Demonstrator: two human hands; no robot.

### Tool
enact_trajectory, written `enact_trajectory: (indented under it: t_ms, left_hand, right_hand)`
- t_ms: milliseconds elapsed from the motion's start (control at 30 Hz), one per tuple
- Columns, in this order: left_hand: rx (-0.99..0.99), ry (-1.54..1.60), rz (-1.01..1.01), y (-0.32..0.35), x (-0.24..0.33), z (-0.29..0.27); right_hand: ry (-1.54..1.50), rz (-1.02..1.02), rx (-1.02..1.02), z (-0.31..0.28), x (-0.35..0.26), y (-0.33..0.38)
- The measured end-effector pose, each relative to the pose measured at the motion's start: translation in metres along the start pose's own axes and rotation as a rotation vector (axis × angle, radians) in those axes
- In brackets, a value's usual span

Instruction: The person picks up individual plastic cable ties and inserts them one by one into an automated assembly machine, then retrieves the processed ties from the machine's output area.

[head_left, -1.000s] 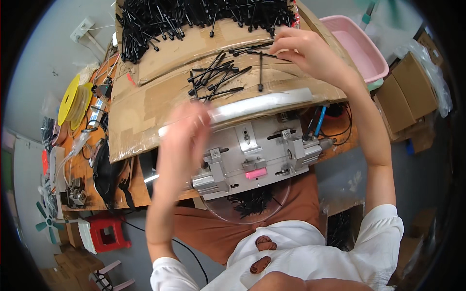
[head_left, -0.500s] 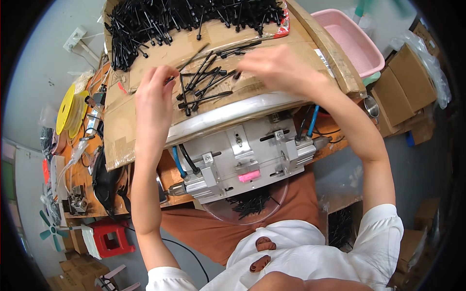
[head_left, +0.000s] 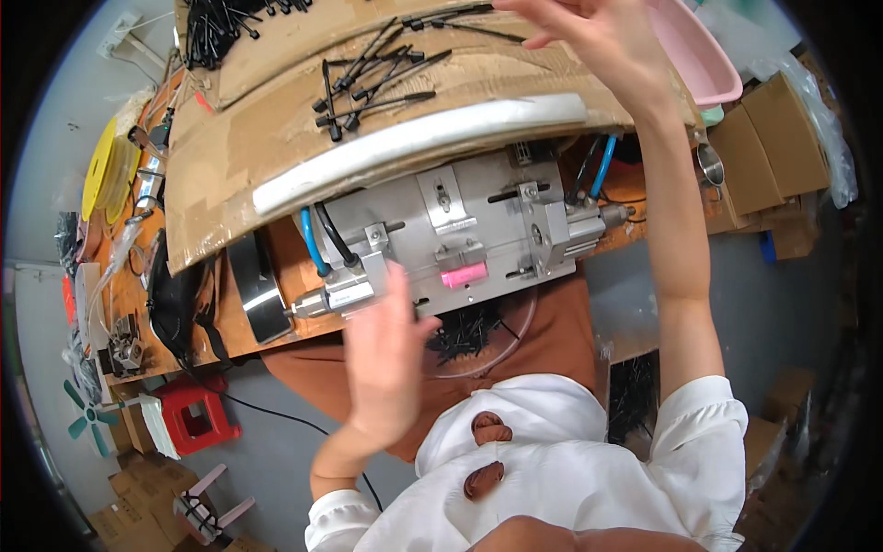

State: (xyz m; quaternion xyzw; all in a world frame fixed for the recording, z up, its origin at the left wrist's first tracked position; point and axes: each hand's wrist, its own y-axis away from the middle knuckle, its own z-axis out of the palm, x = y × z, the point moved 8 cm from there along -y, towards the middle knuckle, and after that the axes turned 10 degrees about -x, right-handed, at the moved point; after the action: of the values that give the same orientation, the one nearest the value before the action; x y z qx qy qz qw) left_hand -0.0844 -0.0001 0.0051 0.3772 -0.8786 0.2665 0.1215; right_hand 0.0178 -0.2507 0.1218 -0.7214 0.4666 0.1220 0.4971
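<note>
My left hand [head_left: 382, 359], blurred by motion, is over the near left part of a metal fixture [head_left: 451, 235], its fingers stretched up and its thumb apart. Nothing shows in it. At the upper right, my right hand [head_left: 602, 46] reaches over the cardboard with its fingers spread. Its fingertips are close to a black rod [head_left: 478, 31], and I see no grip on it. Several black rods with thicker ends [head_left: 368, 87] lie crossed on the cardboard [head_left: 230, 175]. A pink block [head_left: 464, 275] sits at the fixture's front edge.
More black rods [head_left: 216, 32] are heaped at the far left. A clear round tray [head_left: 520, 336] with short black pieces lies on my lap. A phone-like dark slab [head_left: 259, 294] rests on the wooden table, left of the fixture. A pink basin [head_left: 699, 55] stands at the far right.
My left hand has come down from the loose rods toward me, to the fixture's left side. My right hand has moved farther out and right. The view has shifted, showing less of the heap.
</note>
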Motion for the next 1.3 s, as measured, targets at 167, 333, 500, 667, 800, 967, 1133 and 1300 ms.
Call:
enact_trajectory:
  t_ms: [167,333,500,667,800,967,1133,1300]
  left_hand:
    - [-0.148,0.003,-0.009,0.016,0.029,0.071]
    - [-0.213,-0.108,-0.069,0.009,0.030,0.083]
    - [-0.220,-0.136,-0.068,0.009,0.030,0.085]
    - [-0.314,-0.181,-0.008,-0.001,0.032,0.072]
    - [-0.023,-0.137,0.020,-0.067,0.004,-0.009]
    - [0.013,-0.037,0.073,-0.148,-0.072,-0.046]
    - [-0.249,0.103,0.028,-0.157,-0.073,-0.036]
    - [-0.109,0.101,0.179,-0.144,-0.049,-0.048]
  right_hand:
    - [-0.615,0.148,0.045,-0.005,0.005,0.033]
    - [-0.594,0.008,0.097,-0.027,-0.012,0.063]
    - [-0.376,0.072,0.199,-0.015,-0.031,0.099]
    - [0.069,0.144,-0.044,0.046,-0.040,0.174]
    - [0.191,0.123,-0.199,0.103,-0.039,0.214]
    - [0.184,0.191,-0.333,0.140,-0.027,0.221]
    - [0.177,0.173,-0.322,0.140,-0.025,0.216]
    - [0.286,0.075,-0.448,0.104,-0.043,0.179]
